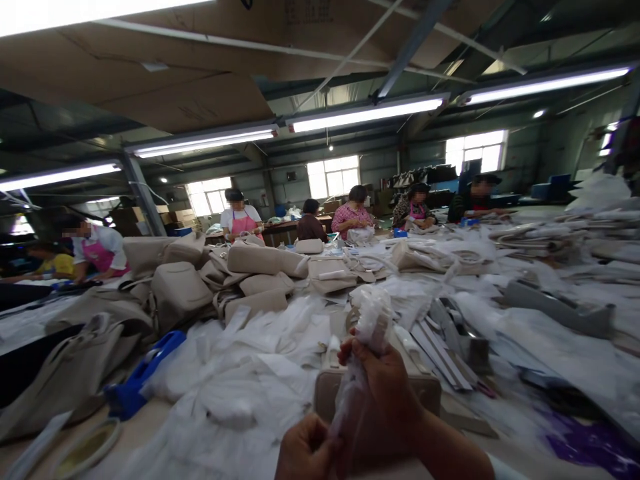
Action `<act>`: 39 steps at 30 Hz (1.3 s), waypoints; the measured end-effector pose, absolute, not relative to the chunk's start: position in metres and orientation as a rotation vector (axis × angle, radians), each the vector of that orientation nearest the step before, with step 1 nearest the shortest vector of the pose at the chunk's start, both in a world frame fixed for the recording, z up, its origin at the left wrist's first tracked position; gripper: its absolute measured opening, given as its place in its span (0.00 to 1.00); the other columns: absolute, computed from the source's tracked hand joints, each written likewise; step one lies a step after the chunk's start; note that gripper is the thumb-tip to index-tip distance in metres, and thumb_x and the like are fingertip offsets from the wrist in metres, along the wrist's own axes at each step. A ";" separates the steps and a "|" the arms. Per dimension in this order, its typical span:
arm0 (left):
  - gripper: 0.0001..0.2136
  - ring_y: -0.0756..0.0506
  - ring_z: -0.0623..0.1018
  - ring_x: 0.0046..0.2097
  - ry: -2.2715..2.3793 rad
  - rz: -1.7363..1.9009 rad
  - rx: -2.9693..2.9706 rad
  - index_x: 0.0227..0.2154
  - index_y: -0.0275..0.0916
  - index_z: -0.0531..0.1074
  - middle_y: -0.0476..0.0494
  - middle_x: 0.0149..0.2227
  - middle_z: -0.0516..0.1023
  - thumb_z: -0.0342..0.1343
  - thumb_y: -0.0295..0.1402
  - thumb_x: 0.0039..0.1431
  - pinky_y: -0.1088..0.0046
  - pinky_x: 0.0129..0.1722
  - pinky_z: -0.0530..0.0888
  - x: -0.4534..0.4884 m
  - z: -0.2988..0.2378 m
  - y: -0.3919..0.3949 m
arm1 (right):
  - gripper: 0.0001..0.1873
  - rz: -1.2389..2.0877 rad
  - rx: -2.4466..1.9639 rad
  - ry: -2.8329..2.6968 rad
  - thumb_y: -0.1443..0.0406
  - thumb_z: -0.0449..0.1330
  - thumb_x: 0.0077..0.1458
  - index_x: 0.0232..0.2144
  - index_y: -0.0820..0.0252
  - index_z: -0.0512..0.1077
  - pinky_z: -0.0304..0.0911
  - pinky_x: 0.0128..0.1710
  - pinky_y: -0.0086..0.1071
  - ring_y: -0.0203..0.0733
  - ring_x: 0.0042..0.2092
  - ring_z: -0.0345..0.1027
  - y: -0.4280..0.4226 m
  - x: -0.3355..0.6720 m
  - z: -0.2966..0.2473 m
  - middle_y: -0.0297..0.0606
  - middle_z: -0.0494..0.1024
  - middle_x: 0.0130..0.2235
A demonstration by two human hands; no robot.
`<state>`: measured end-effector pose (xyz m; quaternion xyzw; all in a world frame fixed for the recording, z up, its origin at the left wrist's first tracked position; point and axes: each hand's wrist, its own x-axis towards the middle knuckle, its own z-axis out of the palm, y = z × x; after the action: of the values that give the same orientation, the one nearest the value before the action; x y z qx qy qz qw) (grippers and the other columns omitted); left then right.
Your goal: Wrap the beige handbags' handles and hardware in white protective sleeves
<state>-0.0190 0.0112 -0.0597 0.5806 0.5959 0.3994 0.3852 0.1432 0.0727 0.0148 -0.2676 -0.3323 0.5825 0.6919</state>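
Note:
My right hand (385, 390) is closed around a strip of thin white wrapping plastic (373, 313) that stands up above the fingers, wound about what looks like a beige handle. My left hand (306, 448), low in the view, pinches the lower end of the same plastic. Both hands hover over a beige handbag (325, 387) standing on the table just behind them. Part of the bag is hidden by my hands.
Crumpled white plastic sheets (250, 373) cover the table. A pile of beige handbags (240, 273) lies at the middle left. A blue tape dispenser (143, 373) and a tape roll (85, 450) sit at the left. Grey strips (445, 340) lie right. Several people work at the far side.

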 end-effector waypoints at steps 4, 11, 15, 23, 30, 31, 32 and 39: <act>0.13 0.48 0.69 0.28 1.376 1.092 1.335 0.21 0.37 0.70 0.50 0.22 0.72 0.63 0.40 0.50 0.74 0.30 0.66 -0.006 -0.037 0.005 | 0.17 1.297 -0.618 -0.815 0.58 0.72 0.46 0.37 0.60 0.76 0.69 0.33 0.34 0.41 0.30 0.74 0.070 0.147 0.015 0.36 0.81 0.28; 0.12 0.52 0.68 0.27 1.245 1.172 1.244 0.21 0.36 0.69 0.50 0.26 0.75 0.65 0.36 0.48 0.76 0.28 0.65 0.013 -0.024 0.012 | 0.17 1.357 -0.674 -0.868 0.58 0.71 0.48 0.38 0.60 0.76 0.71 0.34 0.35 0.40 0.31 0.74 0.059 0.141 0.001 0.37 0.81 0.32; 0.12 0.52 0.67 0.26 1.336 1.237 1.249 0.24 0.36 0.72 0.52 0.24 0.74 0.64 0.39 0.50 0.77 0.26 0.65 0.011 -0.027 0.010 | 0.20 1.503 -0.619 -0.901 0.54 0.70 0.49 0.40 0.61 0.78 0.71 0.38 0.36 0.43 0.36 0.76 0.059 0.151 -0.001 0.40 0.82 0.35; 0.09 0.45 0.77 0.38 1.365 1.367 1.359 0.26 0.37 0.75 0.43 0.33 0.80 0.62 0.37 0.55 0.72 0.40 0.72 0.005 -0.020 0.008 | 0.20 1.715 -0.728 -1.089 0.59 0.74 0.42 0.38 0.63 0.80 0.70 0.44 0.36 0.44 0.39 0.76 0.047 0.141 -0.018 0.41 0.82 0.37; 0.15 0.50 0.72 0.31 1.199 1.069 1.320 0.38 0.33 0.79 0.46 0.30 0.78 0.59 0.42 0.58 0.75 0.32 0.67 -0.021 -0.021 0.008 | 0.18 1.565 -0.780 -0.981 0.57 0.75 0.40 0.32 0.61 0.82 0.72 0.46 0.40 0.45 0.40 0.77 0.060 0.140 0.009 0.42 0.84 0.36; 0.15 0.51 0.70 0.29 1.221 1.034 1.321 0.34 0.33 0.80 0.47 0.27 0.77 0.59 0.42 0.58 0.76 0.30 0.65 -0.023 -0.022 0.008 | 0.18 1.561 -0.767 -0.989 0.57 0.75 0.39 0.32 0.61 0.82 0.72 0.47 0.40 0.46 0.40 0.77 0.061 0.139 0.011 0.43 0.84 0.37; 0.15 0.51 0.68 0.28 1.246 1.028 1.308 0.31 0.32 0.80 0.48 0.25 0.75 0.60 0.42 0.57 0.76 0.28 0.63 -0.023 -0.024 0.008 | 0.17 1.557 -0.756 -0.995 0.57 0.75 0.39 0.31 0.61 0.82 0.71 0.48 0.40 0.46 0.41 0.78 0.061 0.138 0.011 0.43 0.84 0.37; 0.09 0.49 0.72 0.29 1.344 1.278 1.114 0.25 0.34 0.79 0.48 0.25 0.77 0.64 0.36 0.50 0.74 0.32 0.68 -0.006 -0.032 0.012 | 0.17 1.555 -0.806 -1.006 0.55 0.75 0.38 0.30 0.60 0.82 0.71 0.47 0.43 0.49 0.40 0.77 0.048 0.125 -0.017 0.43 0.84 0.36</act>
<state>-0.0061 0.0124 -0.0322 0.4546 0.5483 0.5214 0.4700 0.1251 0.0483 -0.0171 -0.3379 -0.4216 0.6520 0.5319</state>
